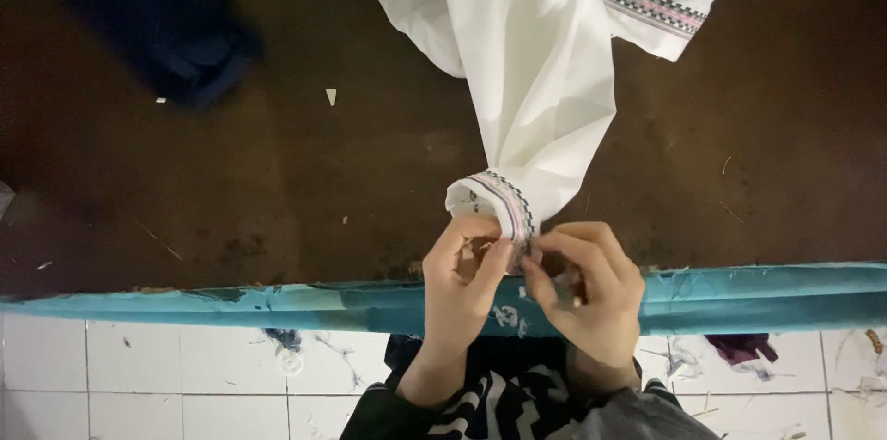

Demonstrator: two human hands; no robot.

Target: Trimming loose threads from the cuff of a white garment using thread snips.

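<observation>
A white garment (540, 61) lies on a dark brown table (277, 172), with patterned pink and black trim bands on its edges. One sleeve runs toward me and ends in a trimmed cuff (494, 200). My left hand (462, 278) pinches the cuff's near edge between thumb and fingers. My right hand (587, 278) is closed on the same cuff edge from the right, fingertips almost touching the left hand's. Both hands sit at the table's near edge.
The table's front edge is a worn teal strip (231, 306). Below it is a white tiled floor (139, 366) with thread scraps and a dark purple cloth scrap (739, 348). A dark blue cloth (185, 33) lies blurred at the far left.
</observation>
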